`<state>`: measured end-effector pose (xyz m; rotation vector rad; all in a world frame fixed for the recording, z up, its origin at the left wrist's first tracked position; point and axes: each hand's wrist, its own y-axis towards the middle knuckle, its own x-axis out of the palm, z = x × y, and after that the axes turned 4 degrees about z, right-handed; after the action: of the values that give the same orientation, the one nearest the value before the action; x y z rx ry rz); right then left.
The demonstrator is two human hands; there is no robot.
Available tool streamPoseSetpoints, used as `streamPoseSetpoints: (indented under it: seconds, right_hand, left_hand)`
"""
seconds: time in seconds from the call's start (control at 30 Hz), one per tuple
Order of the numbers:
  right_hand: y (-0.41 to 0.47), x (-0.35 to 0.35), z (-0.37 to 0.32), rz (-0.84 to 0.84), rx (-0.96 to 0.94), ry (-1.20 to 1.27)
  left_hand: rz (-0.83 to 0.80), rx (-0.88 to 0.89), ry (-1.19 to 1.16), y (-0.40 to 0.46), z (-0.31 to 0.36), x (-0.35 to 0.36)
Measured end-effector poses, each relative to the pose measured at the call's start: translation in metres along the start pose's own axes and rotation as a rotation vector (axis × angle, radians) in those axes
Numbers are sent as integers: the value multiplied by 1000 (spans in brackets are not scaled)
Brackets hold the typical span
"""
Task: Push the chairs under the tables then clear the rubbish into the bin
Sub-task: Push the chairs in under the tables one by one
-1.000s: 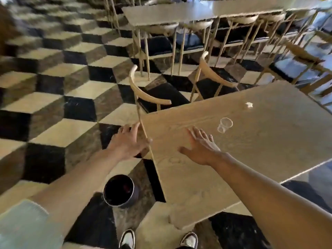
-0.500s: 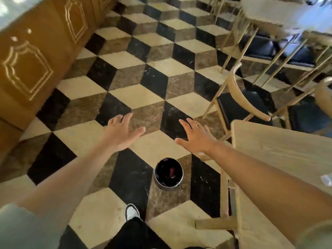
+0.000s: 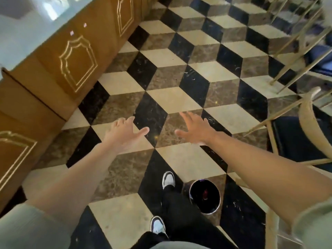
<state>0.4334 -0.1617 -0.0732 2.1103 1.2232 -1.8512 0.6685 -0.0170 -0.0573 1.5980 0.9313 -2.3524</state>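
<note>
Two hands reach out over the floor, and neither holds anything. The left hand has its thumb spread and its fingers loosely bent; its grip is wide and touches nothing. The right hand is flat with the fingers straight and fanned, its grip also wide and bare. Both hang in the air well above the tiles, which reads as a person walking with arms out, not working on a thing.

The bin stands on the floor just beside the right shoe, under the right forearm, probably kept close so rubbish has a short way to go. Something small and red lies in it; what it is cannot be told.

A chair with a dark seat stands at the right edge, near the right arm but apart from it. Whether it is pushed in cannot be told, since the tabletop is largely out of view. More chair legs show blurred at the upper right. A wood-panelled counter runs along the left.
</note>
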Motion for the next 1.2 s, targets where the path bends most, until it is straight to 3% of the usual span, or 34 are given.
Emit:
streamPoseSetpoints:
  seconds: [0.23, 0.33, 0.53, 0.87, 1.03, 1.2]
  right_hand:
    - [107, -53, 90, 85, 151, 144]
    - [138, -91, 148, 143, 245, 191]
    - [119, -156, 276, 283, 542, 239]
    - [59, -166, 467, 389, 1102, 455]
    - [31, -155, 522, 361, 1420, 633]
    - [-5, -144, 542, 380, 1681, 862]
  left_hand:
    - [-47, 158, 252, 156, 105, -47]
    - [-33, 255, 296, 225, 186, -74]
    - [-10, 622, 396, 311, 383, -83]
    - [-160, 1170, 565, 384, 676, 7]
    - [-284, 1274, 648, 432, 793, 49]
    - [-393, 1314, 764, 427, 875, 91]
